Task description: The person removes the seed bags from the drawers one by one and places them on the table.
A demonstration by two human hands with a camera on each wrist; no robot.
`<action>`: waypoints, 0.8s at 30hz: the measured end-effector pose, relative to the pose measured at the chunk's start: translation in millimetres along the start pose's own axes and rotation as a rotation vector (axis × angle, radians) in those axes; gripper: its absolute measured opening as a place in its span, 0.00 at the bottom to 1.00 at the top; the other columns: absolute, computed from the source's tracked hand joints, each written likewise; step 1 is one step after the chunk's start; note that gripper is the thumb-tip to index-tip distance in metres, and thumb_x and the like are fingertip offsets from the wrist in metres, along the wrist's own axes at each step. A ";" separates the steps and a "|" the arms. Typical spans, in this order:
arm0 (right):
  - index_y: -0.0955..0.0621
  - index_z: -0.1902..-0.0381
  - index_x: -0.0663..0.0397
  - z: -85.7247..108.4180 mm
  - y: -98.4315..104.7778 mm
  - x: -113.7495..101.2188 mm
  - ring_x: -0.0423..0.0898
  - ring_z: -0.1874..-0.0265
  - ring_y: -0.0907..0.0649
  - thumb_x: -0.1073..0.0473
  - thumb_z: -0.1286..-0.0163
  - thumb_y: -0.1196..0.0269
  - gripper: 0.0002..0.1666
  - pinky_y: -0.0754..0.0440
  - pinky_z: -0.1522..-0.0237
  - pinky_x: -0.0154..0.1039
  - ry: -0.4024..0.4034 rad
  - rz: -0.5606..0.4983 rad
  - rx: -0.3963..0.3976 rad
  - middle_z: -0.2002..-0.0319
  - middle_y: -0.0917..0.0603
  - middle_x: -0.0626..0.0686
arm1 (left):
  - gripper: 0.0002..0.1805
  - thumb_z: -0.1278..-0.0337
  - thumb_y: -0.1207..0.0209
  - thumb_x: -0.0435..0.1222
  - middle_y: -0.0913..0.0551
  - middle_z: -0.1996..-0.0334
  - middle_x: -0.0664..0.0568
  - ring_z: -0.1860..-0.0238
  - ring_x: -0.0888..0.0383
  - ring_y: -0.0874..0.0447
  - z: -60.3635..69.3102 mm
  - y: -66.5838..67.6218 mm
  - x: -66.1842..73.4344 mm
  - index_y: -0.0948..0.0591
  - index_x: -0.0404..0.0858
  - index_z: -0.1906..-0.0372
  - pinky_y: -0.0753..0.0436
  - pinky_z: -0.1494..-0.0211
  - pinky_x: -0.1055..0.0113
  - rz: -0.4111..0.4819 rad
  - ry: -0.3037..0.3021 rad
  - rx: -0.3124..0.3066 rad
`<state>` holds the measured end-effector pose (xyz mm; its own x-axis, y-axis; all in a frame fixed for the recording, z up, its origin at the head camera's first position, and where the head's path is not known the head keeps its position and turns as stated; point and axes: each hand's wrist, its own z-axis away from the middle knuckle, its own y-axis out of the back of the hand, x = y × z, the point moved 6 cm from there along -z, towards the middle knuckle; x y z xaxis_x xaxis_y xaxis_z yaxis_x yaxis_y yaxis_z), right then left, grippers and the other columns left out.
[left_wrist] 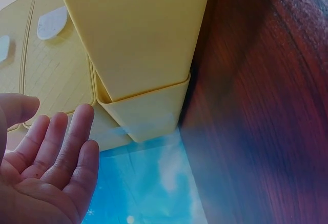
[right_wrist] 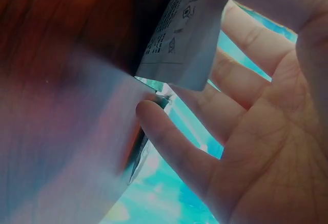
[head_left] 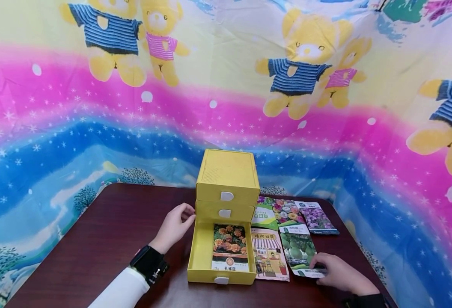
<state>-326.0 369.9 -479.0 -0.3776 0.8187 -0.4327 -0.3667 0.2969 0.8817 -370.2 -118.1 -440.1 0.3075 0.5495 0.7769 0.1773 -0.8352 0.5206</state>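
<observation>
A yellow drawer box [head_left: 227, 171] stands mid-table, its bottom drawer [head_left: 200, 252] pulled out. Inside that drawer lies a seed packet with orange flowers [head_left: 230, 241]. Beside the box's left side is my left hand [head_left: 176, 226], fingers loosely bent and holding nothing; the left wrist view shows its palm and the box wall [left_wrist: 138, 34]. My right hand [head_left: 339, 271] pinches the lower right corner of a green seed packet [head_left: 297, 248]. In the right wrist view, the raised packet corner [right_wrist: 184, 44] shows printed text between thumb and fingers of the hand [right_wrist: 261, 126].
Right of the box lie more seed packets: a pink one with a striped awning [head_left: 270, 254], a green-and-white one [head_left: 264, 217], one with mixed roses [head_left: 286, 210] and a purple-flowered one [head_left: 317, 218]. A bear-print cloth [head_left: 218, 111] hangs behind the dark wooden table [head_left: 133, 214].
</observation>
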 end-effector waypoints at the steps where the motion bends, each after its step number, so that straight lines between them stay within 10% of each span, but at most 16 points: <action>1: 0.19 0.59 0.36 -0.1 -0.7 0.4 0.44 0.55 0.18 0.55 0.43 0.22 0.18 0.17 0.57 0.43 -0.003 -0.005 -0.005 0.56 0.18 0.41 | 0.05 0.34 0.36 0.33 0.17 0.60 0.52 0.61 0.58 0.17 0.1 -0.1 -0.3 0.18 0.40 0.56 0.17 0.53 0.57 0.000 0.000 0.000; 24: 0.17 0.54 0.42 -2.6 4.3 -16.7 0.46 0.55 0.17 0.50 0.35 0.28 0.13 0.18 0.58 0.42 -0.023 -0.006 0.055 0.55 0.18 0.43 | 0.05 0.33 0.36 0.34 0.17 0.59 0.53 0.60 0.59 0.18 3.1 -1.2 -3.1 0.19 0.41 0.55 0.17 0.53 0.58 -0.011 0.024 -0.015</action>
<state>-323.5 356.2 -468.5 -0.3558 0.8277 -0.4340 -0.3214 0.3277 0.8885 -368.5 -118.9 -444.3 0.2834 0.5588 0.7793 0.1659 -0.8290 0.5341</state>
